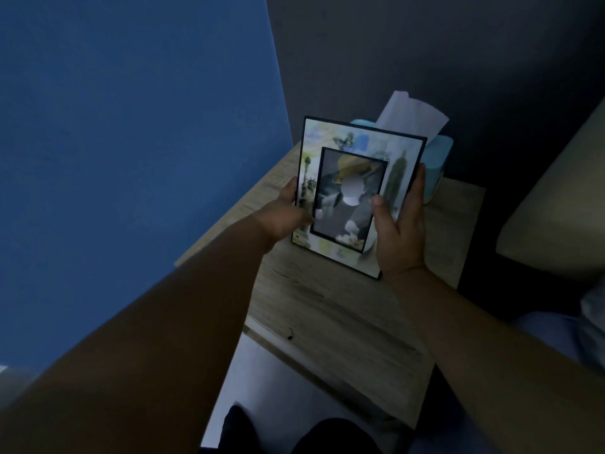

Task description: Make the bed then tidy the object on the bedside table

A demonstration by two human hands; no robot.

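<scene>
Head view, dim light: both hands on the picture frame [357, 194], held over the bedside table [330, 322]; left hand [284, 217] clamps the frame's left edge, thumb across the front near the inner border, fingers hidden behind; right hand [397, 224] grips the right edge, thumb on the front beside the inner photo, fingers wrapped round the side; frame upright, tilted back a little, front toward the camera; black outer rim, decorated mat with a butterfly and a statue motif, dark inner border round a photo; can't tell whether the bottom edge touches the tabletop or hangs just above it; tissue box [440, 158], light blue, sits just behind the frame at the table's far side, mostly hidden by it, white tissue [412, 114] sticking up from the top; table is light wood grain, near part bare; blue wall [131, 126] to the left; pale cushion or bed edge [556, 208] to the right.
</scene>
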